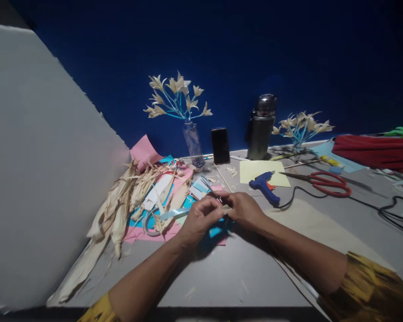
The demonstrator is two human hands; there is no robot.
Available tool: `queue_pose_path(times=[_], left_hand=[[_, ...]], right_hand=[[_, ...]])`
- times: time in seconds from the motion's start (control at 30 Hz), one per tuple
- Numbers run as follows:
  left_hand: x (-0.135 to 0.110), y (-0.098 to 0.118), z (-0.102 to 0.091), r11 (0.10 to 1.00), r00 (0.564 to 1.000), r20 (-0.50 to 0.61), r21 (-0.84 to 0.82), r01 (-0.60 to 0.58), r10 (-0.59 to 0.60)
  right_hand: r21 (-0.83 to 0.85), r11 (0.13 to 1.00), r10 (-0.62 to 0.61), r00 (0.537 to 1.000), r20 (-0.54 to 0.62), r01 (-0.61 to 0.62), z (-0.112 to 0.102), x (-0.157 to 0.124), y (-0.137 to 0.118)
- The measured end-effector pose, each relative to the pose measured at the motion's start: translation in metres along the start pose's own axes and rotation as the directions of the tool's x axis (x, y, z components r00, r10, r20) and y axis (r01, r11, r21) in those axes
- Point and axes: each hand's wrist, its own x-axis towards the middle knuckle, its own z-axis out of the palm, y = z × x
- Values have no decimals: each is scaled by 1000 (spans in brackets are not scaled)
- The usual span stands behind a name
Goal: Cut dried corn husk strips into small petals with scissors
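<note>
Both hands meet over the middle of the table. My right hand [246, 209] is closed around small scissors [212, 188], whose blades point up and to the left; their handles are hidden by the fingers. Just beside it, my left hand [201, 219] pinches a small pale strip [226, 209] that looks like dried corn husk. Fingers cover most of that strip. Under and left of the hands lie blue and pink paper sheets [134, 234], with a ribbon roll [151, 223] on them.
Dried corn husks [121, 214] are heaped at left. Behind stand a glass vase [193, 145] of husk flowers [179, 87], a phone [220, 146] and a flask [262, 129]. A blue glue gun [266, 187], red-handled scissors [331, 184] and a black cable [389, 212] lie at right.
</note>
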Motion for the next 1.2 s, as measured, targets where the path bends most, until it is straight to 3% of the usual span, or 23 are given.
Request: queue_pose_path(times=[0.2, 0.33, 0.47, 0.57, 0.63, 0.7, 0.77, 0.87, 0.97, 1.03, 1.1, 1.2], left_hand=[[3, 4, 0, 958, 998, 10, -280, 64, -63], [0, 10, 2, 946, 997, 10, -316, 72, -72], [1, 12, 1, 942, 994, 35, -316, 110, -105], [5, 12, -5, 952, 989, -74, -289, 102, -128], [7, 10, -9, 989, 971, -234, -146, 6, -41], [7, 9, -13, 983, 916, -363, 129, -130, 169], [6, 9, -15, 901, 865, -358, 379, -210, 352], [3, 10, -15, 739, 826, -217, 599, -308, 520], [3, 10, -17, 501, 712, -17, 723, -476, 702], [4, 9, -20, 381, 638, 79, 745, -548, 766], [5, 5, -23, 301, 583, 143, 746, -594, 800], [4, -1, -24, 227, 531, 227, 720, -656, 816]], right_hand=[[348, 935, -125, 980, 158, 63, 14, 4, 11], [365, 918, -215, 968, 126, 156, 9, 4, 13], [427, 882, -336, 903, 269, 201, -1, 2, 12], [454, 882, -240, 948, 207, 124, -2, 6, 14], [420, 905, -122, 988, 95, 72, -2, 10, 17], [297, 954, -53, 998, 15, 46, -3, 12, 20], [120, 990, -80, 997, 18, 78, -5, 12, 20], [-48, 970, -230, 964, 131, 238, -7, 6, 17], [-60, 932, -349, 929, 124, 358, -7, 1, 11], [64, 939, -340, 940, 3, 339, -7, -1, 8], [356, 910, -215, 976, -33, 212, -8, -1, 5], [725, 682, -82, 974, 210, -99, -10, -3, 0]])
